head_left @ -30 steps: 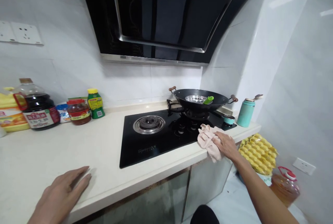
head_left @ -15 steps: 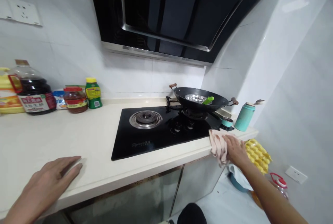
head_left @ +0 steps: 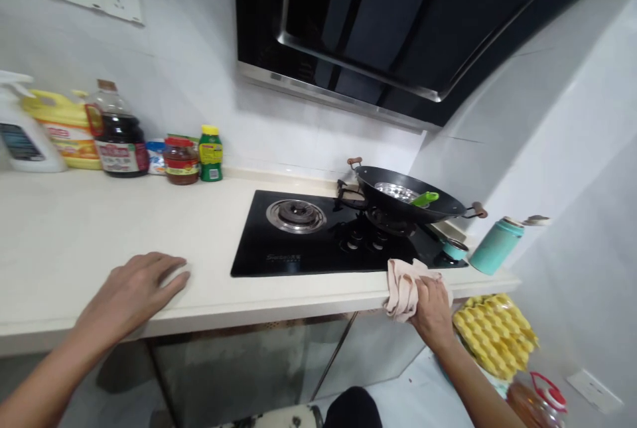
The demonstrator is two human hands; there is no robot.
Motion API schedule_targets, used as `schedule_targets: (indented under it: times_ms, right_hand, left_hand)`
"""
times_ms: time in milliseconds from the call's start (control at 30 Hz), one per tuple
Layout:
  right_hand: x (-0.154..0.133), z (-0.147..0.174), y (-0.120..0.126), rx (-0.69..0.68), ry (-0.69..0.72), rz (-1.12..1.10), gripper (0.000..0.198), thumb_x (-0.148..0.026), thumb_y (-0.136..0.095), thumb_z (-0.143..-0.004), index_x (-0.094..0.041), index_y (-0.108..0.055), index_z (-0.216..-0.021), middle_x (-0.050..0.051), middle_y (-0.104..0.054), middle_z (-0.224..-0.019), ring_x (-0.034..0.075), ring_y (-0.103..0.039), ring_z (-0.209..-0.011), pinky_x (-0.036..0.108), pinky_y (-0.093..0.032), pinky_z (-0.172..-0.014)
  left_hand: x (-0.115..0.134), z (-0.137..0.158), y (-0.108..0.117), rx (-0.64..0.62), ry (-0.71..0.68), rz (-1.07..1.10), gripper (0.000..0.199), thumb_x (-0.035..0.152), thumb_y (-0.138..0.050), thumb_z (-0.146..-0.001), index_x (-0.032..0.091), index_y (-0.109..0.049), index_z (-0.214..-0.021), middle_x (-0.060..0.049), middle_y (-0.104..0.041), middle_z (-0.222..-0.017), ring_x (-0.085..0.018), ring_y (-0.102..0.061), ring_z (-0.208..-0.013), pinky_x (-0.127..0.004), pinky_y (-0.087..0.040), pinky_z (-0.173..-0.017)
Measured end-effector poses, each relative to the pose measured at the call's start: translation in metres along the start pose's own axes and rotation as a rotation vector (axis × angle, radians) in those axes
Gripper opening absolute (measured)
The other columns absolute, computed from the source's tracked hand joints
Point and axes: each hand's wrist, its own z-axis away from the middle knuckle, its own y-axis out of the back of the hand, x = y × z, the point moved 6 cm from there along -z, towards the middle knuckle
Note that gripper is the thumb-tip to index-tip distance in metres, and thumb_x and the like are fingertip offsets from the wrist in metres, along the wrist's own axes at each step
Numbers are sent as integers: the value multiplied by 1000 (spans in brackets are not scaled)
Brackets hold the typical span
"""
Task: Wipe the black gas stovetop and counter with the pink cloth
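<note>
My right hand (head_left: 432,308) is closed on a pale pink cloth (head_left: 402,288), pressing it on the front edge of the counter just below the black gas stove (head_left: 308,263). Part of the cloth hangs over the edge. My left hand (head_left: 142,283) lies on the white countertop (head_left: 209,229), left of the stove, with thumb and fingers apart and nothing in it. On the stove's right burner sits a black wok (head_left: 448,208) with wooden handles. Inside it are a shiny perforated metal piece (head_left: 395,190) and a bright green handle (head_left: 425,199).
A turquoise bottle (head_left: 497,245) and a small turquoise cup (head_left: 454,250) stand right of the stove. Along the wall are a dark sauce jug (head_left: 119,142), a red-lidded jar (head_left: 181,162) and a green bottle (head_left: 211,156). Yellow egg trays (head_left: 495,335) sit below the counter's right end.
My right hand has slid the cloth a little leftward along the counter edge. The view has turned and tilted, bringing a white spray bottle in at the left. My left hand still lies on the countertop.
</note>
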Motion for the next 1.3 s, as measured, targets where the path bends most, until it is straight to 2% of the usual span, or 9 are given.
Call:
schedule_targets:
  times_ms: [167,333,633,800,900,967,1067,1167,1300]
  right_hand:
    - [-97,-22,16,44,58,-191,53,-25,-59,-85,-15,-47,-135,20,-53,-123,37,-47,-118,57,-37,-105]
    - [-191,-46,37,95,145,-244,45,-11,-55,-83,-12,-51,-128,22,-56,-119,36,-49,-113,56,-40,-99]
    - [-353,-90,66,236,312,-368,29,-7,-46,-91,-13,-59,-115,19,-62,-108,33,-52,-102,53,-42,-89]
    - [-452,-116,72,154,364,-530,26,-9,-41,-95,-16,-59,-113,17,-64,-102,32,-54,-98,56,-44,-87]
    - [-494,-127,75,99,395,-526,23,-13,-41,-97,-14,-59,-112,18,-65,-105,32,-56,-98,55,-45,-87]
    - [-506,-131,79,69,435,-526,25,-12,-40,-98,-13,-57,-117,19,-65,-110,31,-57,-101,54,-45,-88]
    - [-500,-130,85,74,521,-538,27,-13,-43,-98,-12,-54,-122,19,-64,-115,29,-57,-104,51,-46,-89]
    - [-469,-123,89,163,556,-510,28,-16,-49,-97,-12,-54,-124,17,-64,-112,27,-58,-100,48,-48,-87]
    - [-405,-108,85,270,512,-483,27,-13,-49,-96,-15,-55,-122,16,-64,-109,26,-57,-94,46,-49,-84]
  left_hand:
    - [12,8,8,-16,7,37,51,54,-42,-93,20,-71,-117,-10,-68,-126,-31,-57,-117,-45,-41,-102]
    - [14,14,14,52,40,147,49,57,-48,-90,22,-71,-115,-10,-66,-128,-31,-56,-122,-44,-40,-106]
    - [16,22,17,154,15,317,41,53,-55,-90,22,-72,-111,-9,-67,-120,-28,-58,-116,-45,-41,-104]
    - [11,23,20,168,13,485,39,54,-54,-92,24,-72,-109,-7,-68,-120,-26,-59,-116,-45,-42,-106]
    - [8,22,25,128,29,618,41,54,-52,-91,23,-73,-106,-7,-70,-117,-26,-61,-115,-42,-44,-106]
    - [4,22,29,107,70,717,44,57,-52,-90,21,-74,-105,-8,-71,-116,-26,-63,-114,-40,-47,-105]
    - [1,22,31,59,119,781,49,60,-53,-88,19,-74,-107,-9,-72,-118,-27,-64,-114,-39,-48,-105]
    - [-2,21,30,25,141,741,54,64,-54,-86,20,-74,-109,-9,-73,-120,-29,-64,-116,-39,-47,-106]
    - [-9,18,28,31,200,643,60,69,-50,-84,20,-74,-111,-9,-73,-124,-30,-63,-120,-40,-46,-109]
